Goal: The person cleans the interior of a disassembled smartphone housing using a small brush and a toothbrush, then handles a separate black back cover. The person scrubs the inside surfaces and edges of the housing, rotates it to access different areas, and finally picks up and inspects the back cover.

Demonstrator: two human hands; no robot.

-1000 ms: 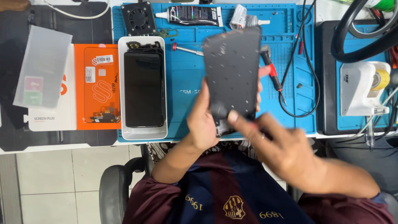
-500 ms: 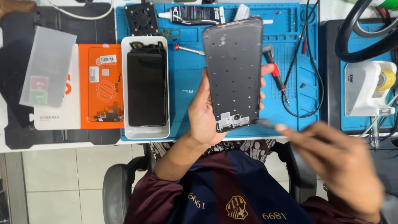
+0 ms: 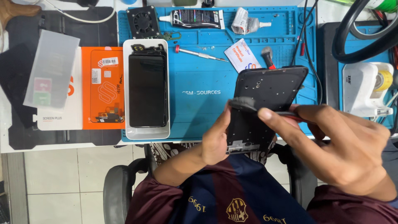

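Though cluttered, mat (image 3: 199,108) under phone frame (image 3: 265,95); tiled floor (image 3: 62,182)

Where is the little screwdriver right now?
In the head view, the screwdriver lies on the blue mat, between the white tray on its left and the small card on its right.

The left hand (image 3: 215,143) rises from six o'clock, forearm bare below a maroon sleeve, thumb pointing toward twelve and its grip closed along a dark edge. The right hand (image 3: 338,145) comes in from four o'clock, large and near the camera, thumb and forefinger pinched together toward nine o'clock.
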